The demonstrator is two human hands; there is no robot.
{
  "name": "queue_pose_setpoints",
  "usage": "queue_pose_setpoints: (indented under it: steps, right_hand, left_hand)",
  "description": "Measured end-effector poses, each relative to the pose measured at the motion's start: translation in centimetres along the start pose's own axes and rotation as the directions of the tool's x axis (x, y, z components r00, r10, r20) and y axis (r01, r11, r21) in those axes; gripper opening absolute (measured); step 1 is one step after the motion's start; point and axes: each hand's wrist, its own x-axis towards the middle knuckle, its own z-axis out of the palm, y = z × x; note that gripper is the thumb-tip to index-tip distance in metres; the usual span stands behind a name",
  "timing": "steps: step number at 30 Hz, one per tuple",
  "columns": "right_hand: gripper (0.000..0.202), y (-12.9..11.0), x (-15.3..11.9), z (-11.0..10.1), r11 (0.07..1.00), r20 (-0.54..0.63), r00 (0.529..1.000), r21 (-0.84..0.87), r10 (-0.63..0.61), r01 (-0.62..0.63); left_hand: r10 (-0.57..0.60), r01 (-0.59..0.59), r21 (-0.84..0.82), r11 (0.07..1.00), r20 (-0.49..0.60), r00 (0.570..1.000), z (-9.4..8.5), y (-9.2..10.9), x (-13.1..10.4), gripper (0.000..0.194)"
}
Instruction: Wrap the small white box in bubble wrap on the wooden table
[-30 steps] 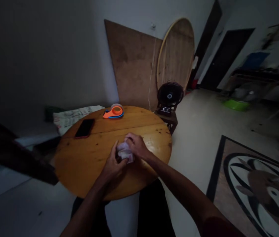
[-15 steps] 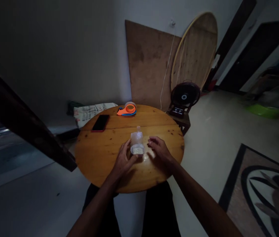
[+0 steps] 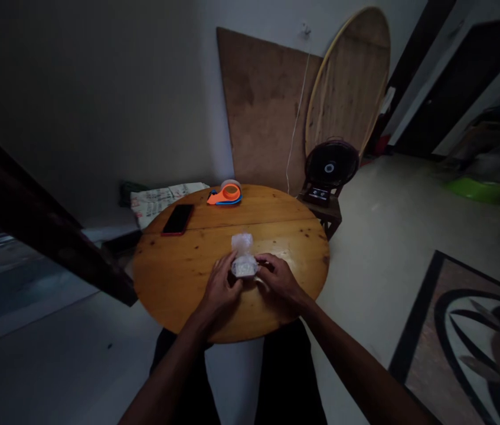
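A small package in clear bubble wrap (image 3: 245,269) sits between my hands on the round wooden table (image 3: 174,283). Its loose end, a bubble wrap flap (image 3: 241,242), stretches away from me toward the far side. My left hand (image 3: 222,283) is closed around the package's left side, thumb at the near edge and fingers along the side. At the right side, my right hand (image 3: 280,280) has its fingers bent and pinched against the wrap. What lies inside the wrapping cannot be made out.
An orange and blue tape dispenser (image 3: 225,195) rests at the table's far edge. A phone (image 3: 177,219) lies at the far left. Behind the table's right edge, a black round fan-like appliance (image 3: 332,168) stands on a wooden stool (image 3: 330,208).
My right hand has moved left from beside the package onto its right side. The bubble wrap flap now lies lower and looks shorter. My left hand stays at the package.
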Motion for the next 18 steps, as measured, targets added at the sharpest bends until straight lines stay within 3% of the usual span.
queue_pose_setpoints:
  steps: [7,12,18]
  right_hand:
    - [0.029,-1.2,-1.2,-0.2,0.983,-0.081,0.992,-0.166,-0.097,0.083]
    - [0.019,-1.7,-1.7,-1.4,0.993,-0.113,0.993,-0.115,-0.033,0.020]
    - [0.022,-4.2,-1.6,-1.0,0.958,-0.044,0.999,-0.288,-0.011,-0.002]
  left_hand:
    - [0.114,-0.118,0.109,0.987,0.041,0.993,-1.0,1.4,-0.6,0.046]
    - [0.120,-0.124,0.105,0.987,0.047,0.992,-3.0,2.2,-2.4,0.039]
    - [0.106,-0.103,0.075,0.992,-0.027,0.994,-3.2,1.7,-2.6,0.032]
